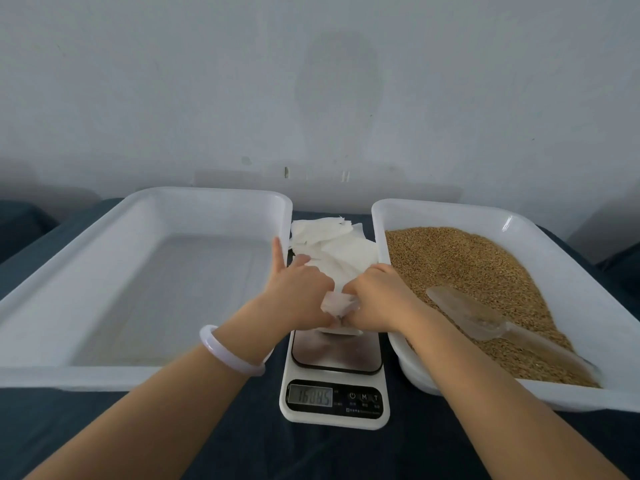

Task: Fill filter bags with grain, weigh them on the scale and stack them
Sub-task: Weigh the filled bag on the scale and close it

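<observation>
Dark cloth-covered table (214,445): left tray (104,377), scale (334,410), bag pile (332,244), right grain tray (554,230).

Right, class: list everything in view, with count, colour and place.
scale: 1, white, centre front
left tray: 1, white, left of scale
right tray: 1, white, right of scale
grain: heap, tan, in right tray
scoop: 1, clear, on grain
bag pile: 1, white, behind scale
bag: 1, white, over scale
cloth: 1, dark blue, underneath
bracelet: 1, pale, left wrist
left grip: 1, bare, holds bag
right grip: 1, bare, holds bag
</observation>
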Action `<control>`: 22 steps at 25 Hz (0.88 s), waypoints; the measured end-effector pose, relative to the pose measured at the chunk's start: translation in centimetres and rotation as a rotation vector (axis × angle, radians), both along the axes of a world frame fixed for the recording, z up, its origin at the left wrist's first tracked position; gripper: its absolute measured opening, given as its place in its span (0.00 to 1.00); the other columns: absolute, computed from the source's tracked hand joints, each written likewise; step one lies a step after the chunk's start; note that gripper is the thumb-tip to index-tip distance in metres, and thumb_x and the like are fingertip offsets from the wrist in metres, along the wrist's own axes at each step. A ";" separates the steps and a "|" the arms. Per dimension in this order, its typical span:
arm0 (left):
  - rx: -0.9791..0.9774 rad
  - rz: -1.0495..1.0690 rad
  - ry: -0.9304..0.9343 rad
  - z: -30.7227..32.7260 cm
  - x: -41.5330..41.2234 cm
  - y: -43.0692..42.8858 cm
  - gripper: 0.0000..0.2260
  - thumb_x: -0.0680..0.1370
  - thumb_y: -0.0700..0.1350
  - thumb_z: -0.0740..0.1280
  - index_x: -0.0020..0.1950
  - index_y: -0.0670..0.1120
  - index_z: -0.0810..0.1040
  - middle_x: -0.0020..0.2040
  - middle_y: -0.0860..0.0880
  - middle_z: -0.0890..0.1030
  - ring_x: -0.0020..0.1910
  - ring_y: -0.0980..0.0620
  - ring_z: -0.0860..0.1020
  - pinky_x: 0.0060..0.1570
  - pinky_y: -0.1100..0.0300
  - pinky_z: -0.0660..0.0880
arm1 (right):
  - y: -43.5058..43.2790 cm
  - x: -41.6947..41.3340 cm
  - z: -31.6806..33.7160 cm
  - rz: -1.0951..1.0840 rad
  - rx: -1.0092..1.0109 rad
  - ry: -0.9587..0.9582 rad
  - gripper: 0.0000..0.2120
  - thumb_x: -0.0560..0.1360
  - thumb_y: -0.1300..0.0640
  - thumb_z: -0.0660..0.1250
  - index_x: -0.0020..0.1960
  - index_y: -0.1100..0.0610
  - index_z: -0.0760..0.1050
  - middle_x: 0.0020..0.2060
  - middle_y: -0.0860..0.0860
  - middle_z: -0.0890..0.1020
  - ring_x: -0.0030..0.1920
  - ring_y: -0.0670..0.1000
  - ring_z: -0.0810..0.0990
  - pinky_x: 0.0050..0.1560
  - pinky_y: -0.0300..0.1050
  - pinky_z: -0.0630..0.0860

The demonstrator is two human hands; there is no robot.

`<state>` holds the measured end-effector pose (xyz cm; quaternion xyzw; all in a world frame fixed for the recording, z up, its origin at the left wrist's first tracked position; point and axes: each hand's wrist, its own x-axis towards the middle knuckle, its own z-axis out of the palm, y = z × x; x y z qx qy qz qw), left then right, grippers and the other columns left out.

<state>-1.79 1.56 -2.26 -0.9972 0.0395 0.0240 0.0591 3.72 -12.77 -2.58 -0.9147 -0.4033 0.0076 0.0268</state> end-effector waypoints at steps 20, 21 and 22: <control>-0.137 0.018 0.091 0.0 -1.1 -0.6 0.11 0.72 0.57 0.65 0.49 0.53 0.74 0.45 0.56 0.80 0.52 0.51 0.77 0.69 0.36 0.39 | -1.0 -0.1 0.2 -0.032 0.311 0.204 0.11 0.69 0.53 0.69 0.51 0.50 0.79 0.48 0.46 0.82 0.51 0.50 0.75 0.50 0.38 0.63; -0.135 0.020 0.087 0.0 -1.1 -0.6 0.12 0.72 0.57 0.65 0.51 0.53 0.74 0.46 0.55 0.81 0.52 0.51 0.77 0.70 0.37 0.40 | -1.0 -0.1 0.2 -0.035 0.311 0.205 0.11 0.69 0.53 0.69 0.51 0.50 0.79 0.47 0.47 0.82 0.51 0.50 0.76 0.50 0.39 0.64; -0.128 0.020 0.083 0.0 -1.1 -0.6 0.13 0.72 0.57 0.65 0.52 0.53 0.74 0.47 0.55 0.81 0.53 0.51 0.77 0.70 0.37 0.41 | -1.0 -0.1 0.2 -0.036 0.316 0.209 0.10 0.69 0.53 0.68 0.50 0.50 0.79 0.47 0.47 0.82 0.50 0.50 0.76 0.50 0.39 0.64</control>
